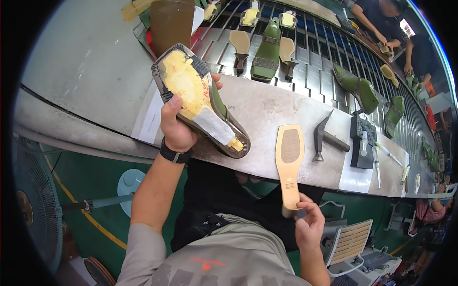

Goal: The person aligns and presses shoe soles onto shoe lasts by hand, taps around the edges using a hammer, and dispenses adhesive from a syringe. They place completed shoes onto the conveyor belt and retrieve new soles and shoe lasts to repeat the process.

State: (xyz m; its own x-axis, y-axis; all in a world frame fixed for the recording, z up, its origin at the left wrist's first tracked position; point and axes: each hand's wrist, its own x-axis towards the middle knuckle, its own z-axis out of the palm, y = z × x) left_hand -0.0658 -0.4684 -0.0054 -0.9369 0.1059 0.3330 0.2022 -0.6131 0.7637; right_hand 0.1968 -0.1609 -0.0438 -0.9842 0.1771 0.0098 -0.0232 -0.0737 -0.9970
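Observation:
My left hand (177, 125) is wrapped round a shoe on its last (183, 86), above the bench's front edge. Its underside faces up, yellow and rough, with dark material folded in round the toe and a pale grey patch toward the heel. Over on the right, my right hand (309, 225) pinches the heel end of a tan shoe sole (290, 167). This sole has a brown forefoot panel and points away from me, its front part over the bench. The shoe and the sole are apart.
A hammer (329, 138) lies on the metal bench (248, 102) beside a black block (362, 143) and slim tools. Behind runs a roller conveyor (305, 71) with green lasts (267, 55) and loose soles. A fan (38, 200) stands left; co-workers (379, 24) work far right.

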